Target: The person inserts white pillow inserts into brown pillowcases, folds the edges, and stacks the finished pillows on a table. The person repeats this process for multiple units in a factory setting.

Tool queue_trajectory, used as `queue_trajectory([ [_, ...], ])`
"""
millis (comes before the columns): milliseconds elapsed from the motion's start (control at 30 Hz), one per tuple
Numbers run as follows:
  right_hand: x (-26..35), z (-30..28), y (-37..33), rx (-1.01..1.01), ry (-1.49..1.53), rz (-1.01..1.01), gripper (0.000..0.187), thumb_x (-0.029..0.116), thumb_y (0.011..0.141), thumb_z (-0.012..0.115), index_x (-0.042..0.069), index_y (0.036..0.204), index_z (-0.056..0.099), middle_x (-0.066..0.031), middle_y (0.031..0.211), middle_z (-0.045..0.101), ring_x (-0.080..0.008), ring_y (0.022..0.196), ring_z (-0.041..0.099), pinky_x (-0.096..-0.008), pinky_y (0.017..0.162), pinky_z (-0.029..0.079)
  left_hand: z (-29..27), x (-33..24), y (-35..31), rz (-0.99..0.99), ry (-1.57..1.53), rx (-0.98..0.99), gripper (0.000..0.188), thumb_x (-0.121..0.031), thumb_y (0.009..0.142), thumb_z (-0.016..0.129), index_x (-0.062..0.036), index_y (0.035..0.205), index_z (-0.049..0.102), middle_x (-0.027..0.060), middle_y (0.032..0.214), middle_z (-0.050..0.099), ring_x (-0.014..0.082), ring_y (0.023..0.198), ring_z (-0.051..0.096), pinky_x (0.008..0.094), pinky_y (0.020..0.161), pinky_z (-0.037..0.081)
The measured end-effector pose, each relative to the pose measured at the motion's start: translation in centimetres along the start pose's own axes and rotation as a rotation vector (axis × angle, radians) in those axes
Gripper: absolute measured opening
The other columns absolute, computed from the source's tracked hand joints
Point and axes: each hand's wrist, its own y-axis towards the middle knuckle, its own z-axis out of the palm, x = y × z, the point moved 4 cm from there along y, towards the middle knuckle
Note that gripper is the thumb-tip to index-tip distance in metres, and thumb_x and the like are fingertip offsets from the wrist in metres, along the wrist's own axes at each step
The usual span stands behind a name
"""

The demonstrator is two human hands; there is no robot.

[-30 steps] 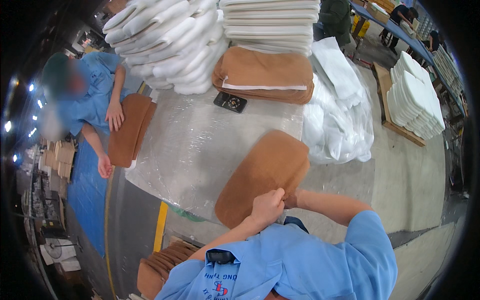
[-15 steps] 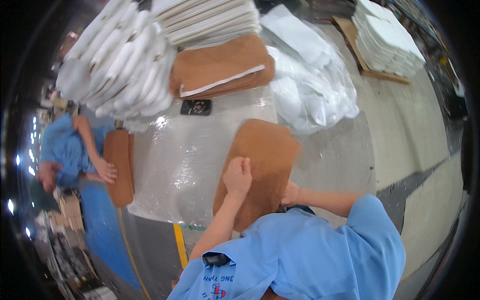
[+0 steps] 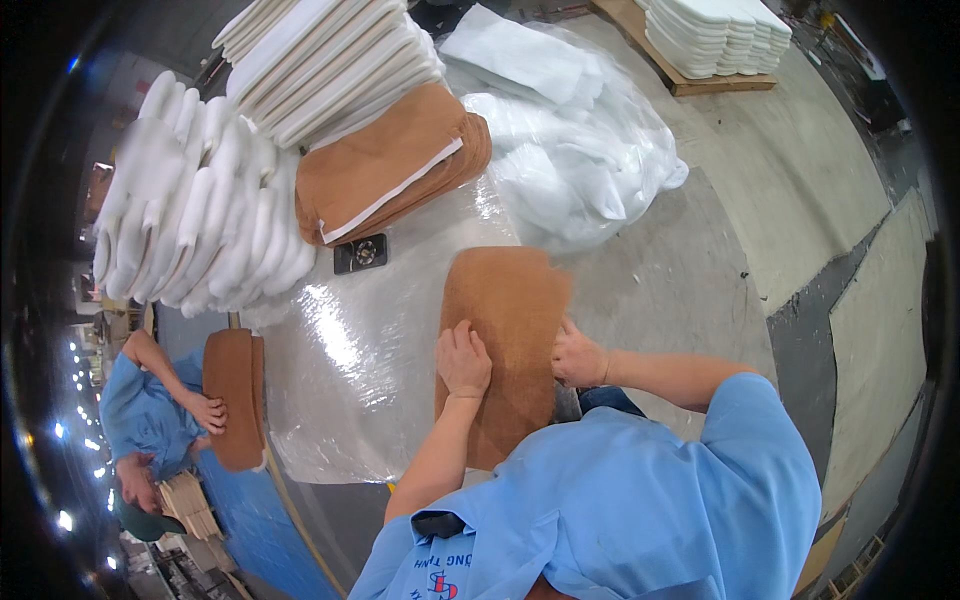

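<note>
In front of me a brown fabric piece (image 3: 505, 300) with rounded corners lies over the near edge of the plastic-covered table (image 3: 330, 400). My left hand (image 3: 463, 362) rests on its left part, the fingers laid on the cloth and slightly apart. At the right edge of the piece, my right hand (image 3: 578, 356) pinches the cloth between thumb and fingers. The fingertips of that hand are partly hidden at the edge.
A stack of brown pieces (image 3: 390, 160) with a white strip lies farther back, beside a small black device (image 3: 360, 254). White padded stacks (image 3: 190, 210) and a plastic-wrapped white bundle (image 3: 570, 150) stand around. At left, a co-worker (image 3: 150, 400) handles another brown piece (image 3: 232, 400).
My left hand has gone from a loose fist to fingers laid on the cloth. The right hand has come up along the right edge. My view has turned and shifted.
</note>
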Motion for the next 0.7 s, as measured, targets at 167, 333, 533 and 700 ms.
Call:
queue_trajectory([
  [167,0.0,-0.2,1.8,-0.056,-0.065,0.003,0.015,0.020,0.062,0.078,0.014,0.075,0.075,-0.0032,0.097,0.067,-0.0255,0.105,0.061,-0.0445,0.095,0.044,-0.1,-0.2,0.1,0.026,0.019,-0.023,0.026,-0.015,0.097,0.066,-0.0063,0.121,0.066,0.0166,0.104,0.063,0.0387,0.099,0.062,0.0502,0.087,0.049],
  [333,0.0,-0.1,2.5,0.021,-0.025,0.074,0.020,0.016,0.068,0.079,0.013,0.087,0.075,-0.0041,0.106,0.067,-0.0259,0.109,0.060,-0.0420,0.090,0.045,-0.1,-0.2,0.0,0.020,0.024,-0.028,0.026,-0.015,0.096,0.066,-0.0064,0.120,0.066,0.0166,0.103,0.063,0.0389,0.098,0.062,0.0501,0.085,0.050],
  [533,-0.1,-0.3,2.0,-0.015,0.082,0.074,0.028,0.014,0.073,0.078,0.008,0.099,0.072,-0.0060,0.108,0.068,-0.0304,0.113,0.061,-0.0451,0.096,0.048,-0.2,-0.1,0.0,-0.003,-0.007,-0.020,0.025,-0.014,0.098,0.064,-0.0059,0.121,0.066,0.0174,0.106,0.065,0.0403,0.102,0.063,0.0512,0.090,0.050],
  [700,-0.6,-0.8,-1.3,0.137,0.179,0.173,0.023,0.015,0.080,0.074,0.006,0.100,0.066,-0.0122,0.105,0.068,-0.0350,0.108,0.065,-0.0481,0.095,0.051,-0.1,-0.2,-0.1,0.036,-0.030,-0.054,0.025,-0.016,0.098,0.064,-0.0068,0.121,0.066,0.0174,0.104,0.064,0.0403,0.097,0.063,0.0512,0.085,0.051],
])
